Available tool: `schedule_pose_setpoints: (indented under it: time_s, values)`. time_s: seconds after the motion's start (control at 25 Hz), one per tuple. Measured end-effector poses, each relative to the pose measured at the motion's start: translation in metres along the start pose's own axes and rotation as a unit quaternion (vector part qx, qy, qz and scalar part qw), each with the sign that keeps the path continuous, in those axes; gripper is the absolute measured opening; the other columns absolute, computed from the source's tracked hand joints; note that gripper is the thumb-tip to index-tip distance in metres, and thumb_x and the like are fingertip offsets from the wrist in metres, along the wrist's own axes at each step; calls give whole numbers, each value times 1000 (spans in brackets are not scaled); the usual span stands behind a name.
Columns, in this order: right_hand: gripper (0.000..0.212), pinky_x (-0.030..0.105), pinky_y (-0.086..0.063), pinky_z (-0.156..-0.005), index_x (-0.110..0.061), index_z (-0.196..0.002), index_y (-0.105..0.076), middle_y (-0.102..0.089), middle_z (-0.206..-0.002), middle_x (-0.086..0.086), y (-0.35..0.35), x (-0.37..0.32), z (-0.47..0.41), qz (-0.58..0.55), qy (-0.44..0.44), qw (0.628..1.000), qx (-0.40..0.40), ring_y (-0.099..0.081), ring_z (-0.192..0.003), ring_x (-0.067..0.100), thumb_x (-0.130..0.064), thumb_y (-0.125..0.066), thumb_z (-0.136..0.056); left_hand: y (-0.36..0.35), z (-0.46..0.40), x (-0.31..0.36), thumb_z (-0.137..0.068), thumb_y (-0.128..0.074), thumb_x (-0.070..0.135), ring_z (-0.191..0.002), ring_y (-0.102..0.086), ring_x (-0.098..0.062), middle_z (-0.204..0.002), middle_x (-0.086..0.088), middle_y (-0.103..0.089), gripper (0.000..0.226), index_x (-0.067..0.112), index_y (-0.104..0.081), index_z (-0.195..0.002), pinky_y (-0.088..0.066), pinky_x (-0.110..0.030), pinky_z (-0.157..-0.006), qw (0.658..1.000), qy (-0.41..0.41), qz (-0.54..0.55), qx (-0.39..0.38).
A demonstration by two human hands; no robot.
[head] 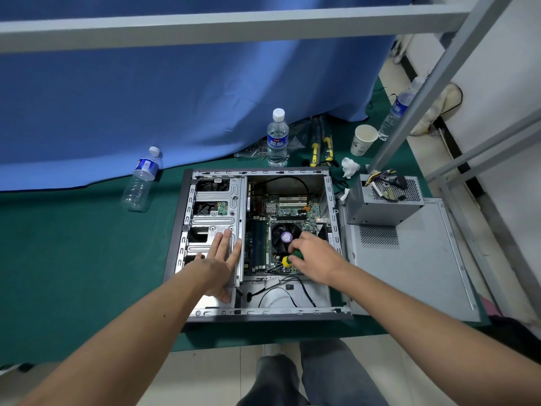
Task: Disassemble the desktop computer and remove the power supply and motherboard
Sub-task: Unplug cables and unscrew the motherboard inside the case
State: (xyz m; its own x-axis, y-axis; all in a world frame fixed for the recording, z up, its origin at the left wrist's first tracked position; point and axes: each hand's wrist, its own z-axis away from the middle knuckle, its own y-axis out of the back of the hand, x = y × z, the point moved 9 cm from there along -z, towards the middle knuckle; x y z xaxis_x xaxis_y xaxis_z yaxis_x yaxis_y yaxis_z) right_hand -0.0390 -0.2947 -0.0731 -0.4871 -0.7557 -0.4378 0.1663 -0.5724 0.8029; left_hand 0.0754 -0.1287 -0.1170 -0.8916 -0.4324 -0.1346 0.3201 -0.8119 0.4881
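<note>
PC case (187, 230) lies open on green surface (87, 259). Left hand (218, 265) flat, fingers straight, pressing on drive cage (218, 206). Right hand (314, 256) grips green/yellow screwdriver (289, 259) over motherboard (288, 210), near CPU fan (285, 235). PSU (386, 200) already out, sitting on side panel (409, 259) right of case

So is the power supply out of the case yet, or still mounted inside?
Out. The power supply sits on the removed side panel right of the open case, its cables piled on top.
</note>
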Motion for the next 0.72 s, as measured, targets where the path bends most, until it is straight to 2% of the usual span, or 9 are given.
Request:
schedule_pose_setpoints:
  time_s: [0.16, 0.32, 0.56, 0.64, 0.72]
  values:
    - [29, 33, -48, -92, -16, -120, -62, -50, -109, -1, 1, 0, 2, -6, 2, 1000, -3, -55, -97, 16, -33, -54, -98, 0, 0, 1, -85, -73, 42, -135, 43, -30, -130, -9, 62, 130, 22, 45, -135, -14, -54, -120, 1000, -1, 6, -1]
    - [24, 25, -42, -82, -19, -115, -65, -48, -102, -6, 10, 5, 8, -34, 0, 999, 18, -52, -91, 12, -33, -56, -97, 1, 0, 1, -85, -73, 43, -135, 43, -29, -130, -9, 62, 129, 22, 43, -137, -15, -53, -120, 1000, -8, 12, 6]
    - [15, 24, -42, -81, -24, -105, -68, -55, -103, -8, 33, 30, 30, -128, -33, 989, 60, -54, -94, 10, -32, -61, -94, 9, 9, 4, -82, -77, 37, -139, 37, -30, -139, -8, 55, 129, 20, 34, -146, -13, -52, -121, 994, -50, 77, 58]
    - [12, 23, -43, -82, -27, -102, -69, -59, -106, -9, 42, 40, 38, -180, -44, 979, 83, -57, -94, 7, -31, -63, -92, 21, 14, 4, -77, -82, 37, -148, 18, -32, -156, -7, 36, 126, 20, 17, -154, -17, -45, -122, 976, -70, 169, 116]
    - [8, 19, -46, -70, -29, -97, -71, -61, -103, -9, 51, 46, 46, -246, -48, 963, 102, -60, -79, 2, -29, -65, -91, 37, 20, 4, -77, -82, 37, -149, -16, -32, -163, -7, 4, 114, 25, -2, -158, -29, -38, -118, 936, -71, 282, 199]
